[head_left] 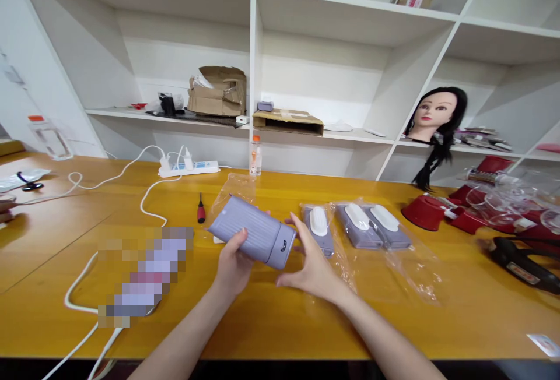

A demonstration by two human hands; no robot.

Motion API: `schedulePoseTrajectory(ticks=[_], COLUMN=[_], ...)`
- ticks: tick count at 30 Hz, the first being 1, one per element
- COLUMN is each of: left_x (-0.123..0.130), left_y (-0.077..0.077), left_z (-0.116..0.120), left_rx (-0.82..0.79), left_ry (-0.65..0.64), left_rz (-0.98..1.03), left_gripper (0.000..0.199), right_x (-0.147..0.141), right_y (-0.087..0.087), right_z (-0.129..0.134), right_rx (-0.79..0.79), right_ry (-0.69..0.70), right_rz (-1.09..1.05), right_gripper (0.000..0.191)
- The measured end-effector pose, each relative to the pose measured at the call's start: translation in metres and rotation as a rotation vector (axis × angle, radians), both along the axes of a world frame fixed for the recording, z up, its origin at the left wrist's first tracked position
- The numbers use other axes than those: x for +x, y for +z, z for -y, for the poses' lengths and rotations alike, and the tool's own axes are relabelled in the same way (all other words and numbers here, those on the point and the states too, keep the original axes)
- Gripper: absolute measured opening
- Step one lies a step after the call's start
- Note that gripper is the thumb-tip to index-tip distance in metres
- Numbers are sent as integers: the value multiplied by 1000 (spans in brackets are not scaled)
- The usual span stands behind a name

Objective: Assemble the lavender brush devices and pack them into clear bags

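A purple ribbed device (254, 230) is tilted above the wooden table (192, 333), with a small dark slot near its right end. My left hand (235, 263) holds it from below, thumb across its near face. My right hand (312, 263) is at its right end, thumb and fingers spread apart around that end; whether a fingertip touches it is unclear. Behind the device lies a clear plastic bag (236, 186). To the right rest purple devices with white oval parts, one (319, 228) nearest my right hand and two more (359, 225) in clear plastic.
A red-and-black screwdriver (200, 210), white power strip (192, 168) with cables and a bottle (256, 155) stand toward the back. A blurred-out object (149, 275) lies left. Red parts (422, 212) and a black tool (522, 263) sit right. Another person's hand (5, 211) shows far left.
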State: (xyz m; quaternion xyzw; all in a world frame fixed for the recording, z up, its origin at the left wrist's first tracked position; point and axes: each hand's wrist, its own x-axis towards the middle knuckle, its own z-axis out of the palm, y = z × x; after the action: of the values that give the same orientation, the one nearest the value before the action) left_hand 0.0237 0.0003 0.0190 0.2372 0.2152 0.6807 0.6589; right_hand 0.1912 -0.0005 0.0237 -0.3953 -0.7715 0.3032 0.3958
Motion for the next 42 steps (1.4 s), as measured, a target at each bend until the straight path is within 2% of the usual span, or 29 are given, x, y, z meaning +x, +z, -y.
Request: schedulePoseTrajectory(ticks=[2,6,12,19,28,34,37,42], left_x=[1,7,13,19,20,23,24,25], left_y=[2,3,-3,-8,-8,-9,-11,-14], left_z=[2,5,5,8,2,6,9,11], left_rx=[-28,-54,-120,-94,-70,-62,-64,-80], left_ry=[14,38,110,104,100,128,109,93], left_rz=[14,48,55,39,61,70,71,58], left_gripper=[49,49,44,45,45,44,43,43], right_x=[-4,-9,-10,-16,-28,-34,-31,-27], right_y=[-3,-6,-7,-14,-19,-23,-22,-23], right_z=[2,3,3,5,10,13,14,13], right_rx=[62,150,143,158,103,129,144,167], right_ry=[-65,-66,-75,-90,-150,-239,-231,-218], right_rz=[59,123,159,78,23,25,52,77], right_gripper=[114,90,82,83,71,76,74,82])
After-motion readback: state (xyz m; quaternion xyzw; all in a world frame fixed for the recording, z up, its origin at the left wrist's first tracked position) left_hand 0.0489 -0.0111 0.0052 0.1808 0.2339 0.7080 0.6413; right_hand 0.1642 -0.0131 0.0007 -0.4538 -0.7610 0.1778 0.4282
